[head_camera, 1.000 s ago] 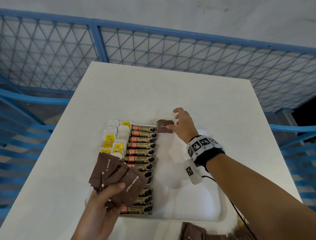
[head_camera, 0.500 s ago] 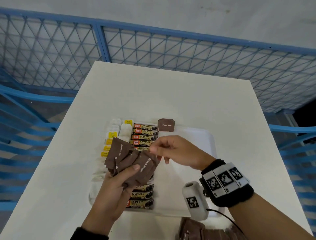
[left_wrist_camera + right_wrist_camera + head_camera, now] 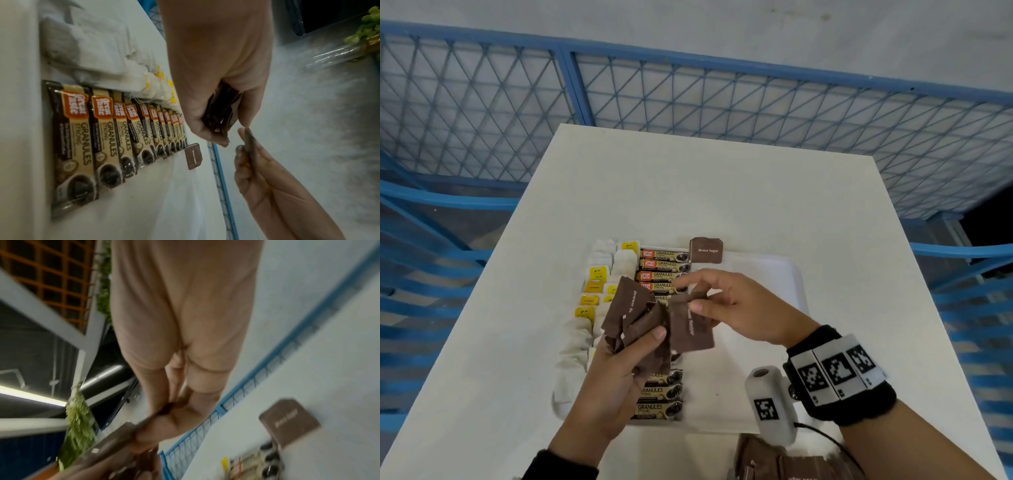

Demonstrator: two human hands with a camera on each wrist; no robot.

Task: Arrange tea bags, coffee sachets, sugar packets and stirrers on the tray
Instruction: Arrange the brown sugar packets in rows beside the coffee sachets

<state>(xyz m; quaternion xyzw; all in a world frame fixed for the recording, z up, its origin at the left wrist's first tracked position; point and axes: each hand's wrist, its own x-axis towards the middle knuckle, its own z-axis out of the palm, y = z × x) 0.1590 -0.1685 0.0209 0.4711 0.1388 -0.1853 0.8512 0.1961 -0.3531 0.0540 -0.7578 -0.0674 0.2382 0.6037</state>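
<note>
Sugar packets are the step in hand: a second ago the right hand [image 3: 743,308] was at the far end of the tray [image 3: 767,274], setting down one brown sugar packet [image 3: 706,250]; now it has come back to the left hand [image 3: 619,363] and its fingers [image 3: 697,306] pinch the top edge of the next packet [image 3: 690,329], drawing it out of the fan. The left hand's fingers curl round the remaining bundle of brown packets [image 3: 631,315], thumb pressed across them. The placed packet lies well beyond both sets of fingers, at the tray's far rim, just beside the top of the coffee sachets [image 3: 662,265], which run in a column under and beyond the left fingers; the tea bags [image 3: 599,274] with yellow tags form the column beyond that, on the left-hand side. So the sugar column has one member and a second is on its way; it probably belongs just on the near side of the first, in the bare strip of tray under the right fingers. More brown packets [image 3: 774,462] wait on the table [image 3: 722,192] near the right wrist. No stirrers show in any view.
</note>
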